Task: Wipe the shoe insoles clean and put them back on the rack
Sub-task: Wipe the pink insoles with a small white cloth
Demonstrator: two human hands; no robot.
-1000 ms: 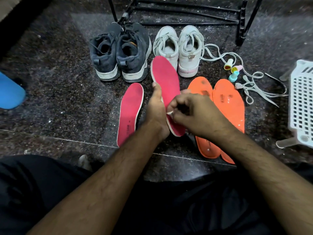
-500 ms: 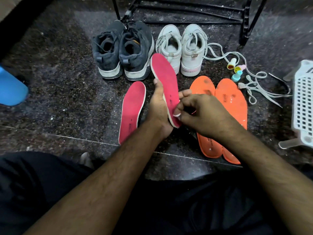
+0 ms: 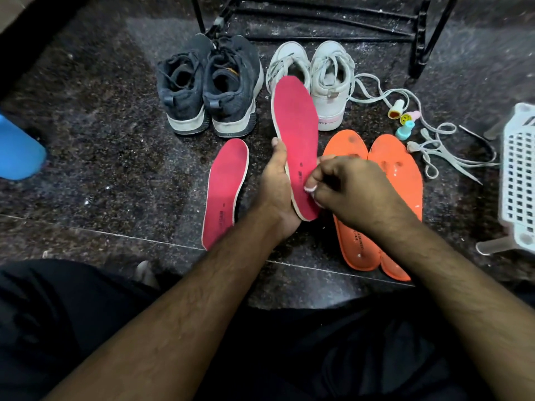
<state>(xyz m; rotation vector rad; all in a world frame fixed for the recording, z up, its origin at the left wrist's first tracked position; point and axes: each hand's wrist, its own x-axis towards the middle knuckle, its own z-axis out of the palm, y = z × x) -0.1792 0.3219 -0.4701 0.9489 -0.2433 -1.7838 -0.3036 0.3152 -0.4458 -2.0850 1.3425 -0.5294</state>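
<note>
Pink insole (image 3: 295,134) gripped at heel end by left hand (image 3: 276,189); small white wipe (image 3: 310,189) pinched in curled right hand (image 3: 350,189); hard rubbing likely to buckle or dislodge flexible insole.

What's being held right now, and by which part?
The left hand grips the raised pink foam insole around its heel end. The right hand pinches something small and white against it.

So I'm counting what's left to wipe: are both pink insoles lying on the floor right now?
No, only one pink insole lies on the floor; the left hand holds the other pink insole up off it.
</note>
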